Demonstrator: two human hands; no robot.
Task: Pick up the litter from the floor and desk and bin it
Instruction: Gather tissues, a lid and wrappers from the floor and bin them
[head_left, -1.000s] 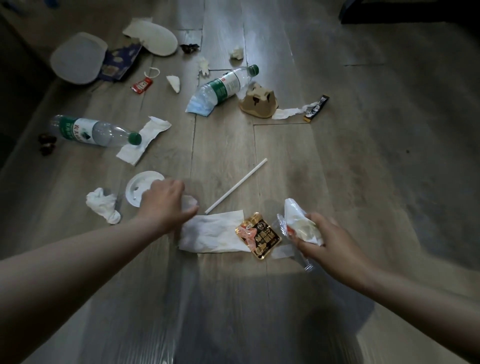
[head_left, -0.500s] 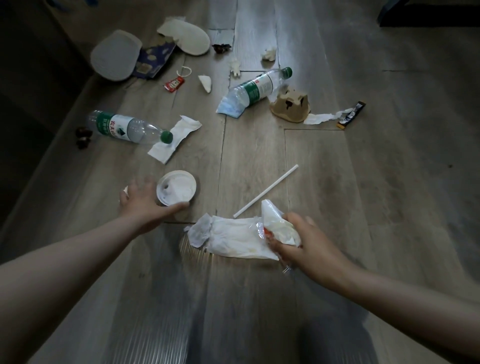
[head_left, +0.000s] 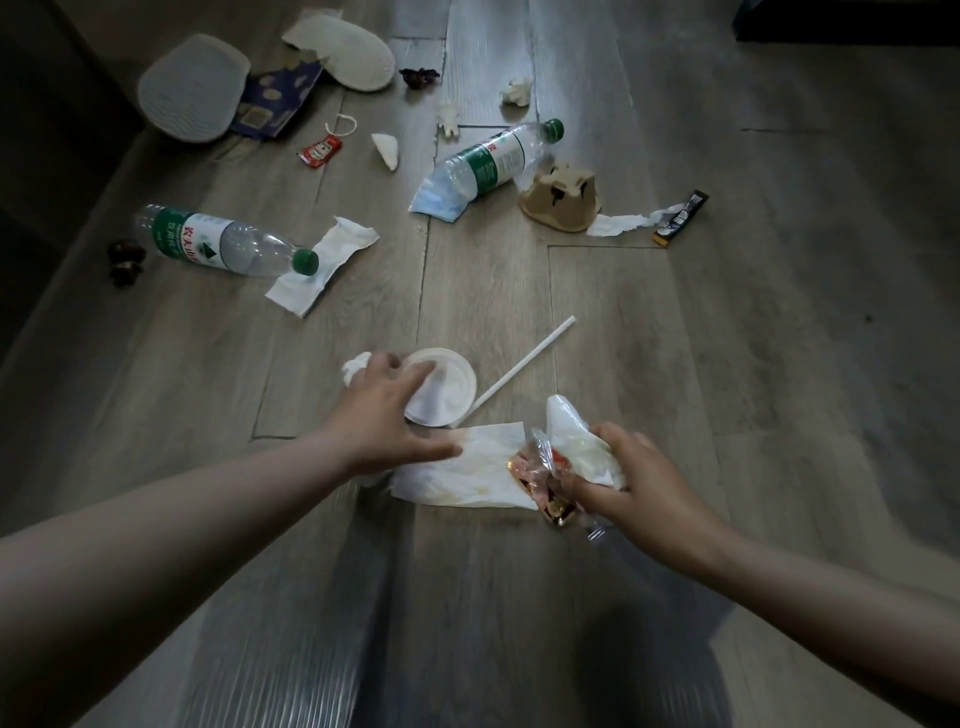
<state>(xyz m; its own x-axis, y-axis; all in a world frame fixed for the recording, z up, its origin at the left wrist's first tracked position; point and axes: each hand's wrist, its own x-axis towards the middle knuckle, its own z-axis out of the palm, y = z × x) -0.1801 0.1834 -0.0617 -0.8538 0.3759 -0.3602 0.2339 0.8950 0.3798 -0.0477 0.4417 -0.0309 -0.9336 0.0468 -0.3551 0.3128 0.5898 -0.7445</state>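
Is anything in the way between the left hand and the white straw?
Yes. The round white lid lies between them, partly under the left hand; the straw ends beside the lid's right edge.

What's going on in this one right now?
A person is gathering litter off a wooden floor. The right hand grips a wad of plastic and tissue, a gold snack wrapper showing under it. The left hand lays its fingers on a white lid. A straw, a flat tissue and two bottles lie on the floor.
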